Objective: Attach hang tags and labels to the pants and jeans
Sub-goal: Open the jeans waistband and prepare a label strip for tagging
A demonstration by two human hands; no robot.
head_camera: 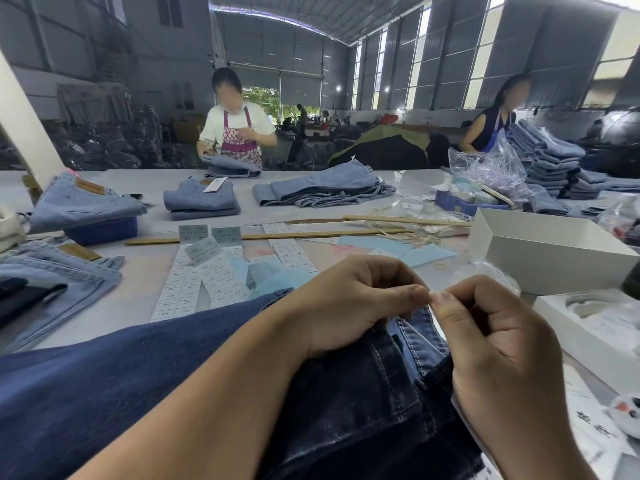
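A pair of dark indigo jeans (346,410) is spread nearest the camera, across the table's near edge, waistband toward the hands. Over it, the left hand (349,306) and the right hand (498,341) are brought together, thumb tips almost touching. Both sets of fingers are curled in a pinch, and something very fine seems to be held between them, probably a tag string or fastener; it is too small to be identified. The step is judged to be threading or fixing a tag at the waistband. It is best done with the fabric kept taut under the left hand and the fastener fed straight, so that no stitching is snagged.

Just beyond, sheets of printed size labels (194,285) and pale blue paper tags (398,249) are laid on the grey table (145,265). A white cardboard box (554,251) stands open to the right. Farther off, folded light-blue jeans (322,190) are stacked, and two workers are seen at the far edge.
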